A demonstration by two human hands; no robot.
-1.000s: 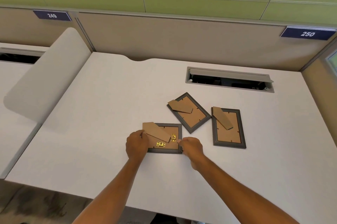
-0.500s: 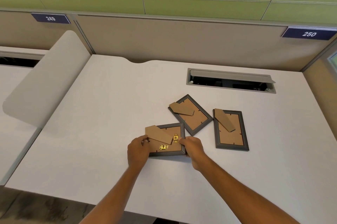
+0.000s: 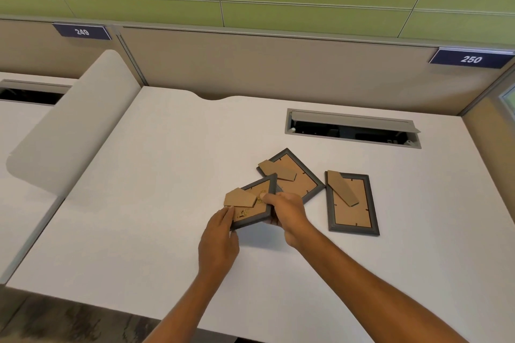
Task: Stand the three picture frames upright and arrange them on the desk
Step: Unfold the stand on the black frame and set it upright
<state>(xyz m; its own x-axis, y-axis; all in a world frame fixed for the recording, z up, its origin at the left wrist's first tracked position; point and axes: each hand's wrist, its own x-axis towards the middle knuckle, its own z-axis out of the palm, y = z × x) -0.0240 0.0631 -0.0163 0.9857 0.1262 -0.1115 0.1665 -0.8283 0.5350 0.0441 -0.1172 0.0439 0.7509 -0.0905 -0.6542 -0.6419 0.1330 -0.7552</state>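
Three dark grey picture frames with brown cardboard backs are on the white desk [image 3: 145, 203]. The nearest frame [image 3: 255, 208] is lifted off the desk and tilted, back side up, its cardboard stand sticking out to the left. My left hand [image 3: 220, 239] grips its lower left corner and my right hand [image 3: 287, 214] grips its right edge. The middle frame [image 3: 295, 178] lies face down at an angle, partly behind the lifted one. The right frame [image 3: 352, 203] lies face down, its stand folded across the back.
An open cable slot [image 3: 352, 129] with a grey flap is set in the desk behind the frames. A beige partition [image 3: 250, 63] runs along the back, with number tags 249 and 250. A curved white divider [image 3: 75, 125] stands on the left.
Both hands have raised the nearest frame off the desk and tilted it, so its far corner now overlaps the middle frame. The other two frames have not moved.
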